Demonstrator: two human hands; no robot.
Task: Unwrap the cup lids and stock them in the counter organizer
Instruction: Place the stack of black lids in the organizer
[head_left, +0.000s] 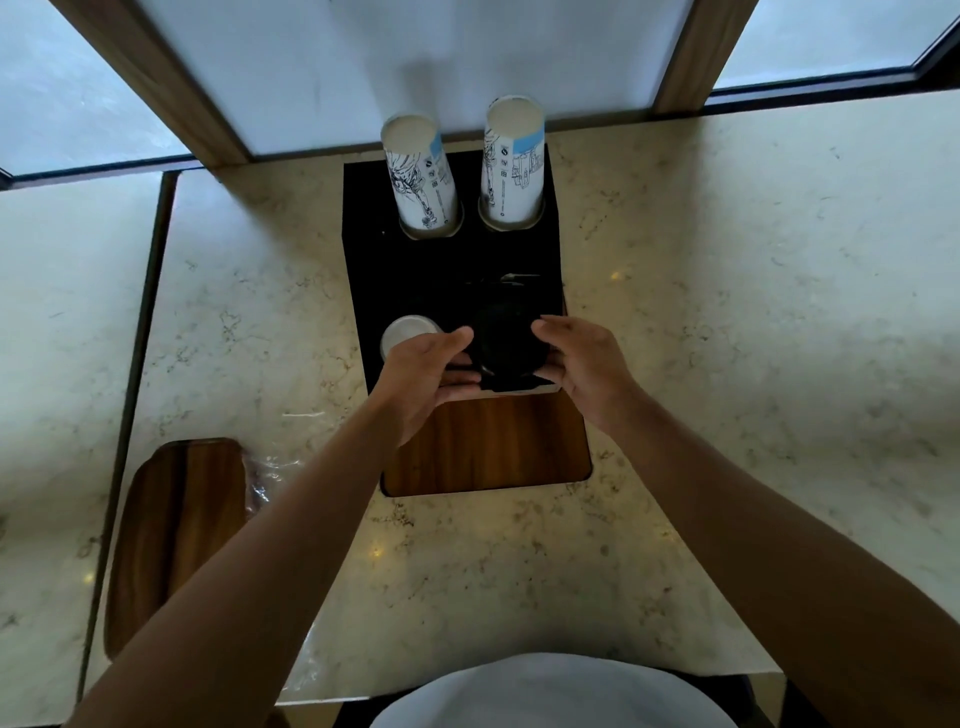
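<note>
The head view looks straight down on a pale marbled desk (675, 291) where a black counter organizer (363, 270) stands on a wooden base (483, 452). Both hands meet at the organizer's near right compartment around a stack of black cup lids (511, 338). The lids are dark and round, matte, and hard to separate from the black organizer around them; how many there are cannot be told. The left hand (423, 374) curls against the stack's left side, thumb up along its edge and fingers (457, 389) tucked beneath. The right hand (582, 364) mirrors it on the right side, its fingers (545, 374) bent round the stack's lower edge, so each hand holds the lids between them. Just beside the left hand, in the near left compartment, sits a stack of white lids (408, 332), partly covered by the knuckles. At the organizer's far end two tall stacks of printed paper cups (423, 176) rise from round holes, upside down, the right one (511, 161) leaning slightly. On the desk at lower left lies a wooden board (176, 540) with crumpled clear plastic wrap (262, 478) touching its right edge.
</note>
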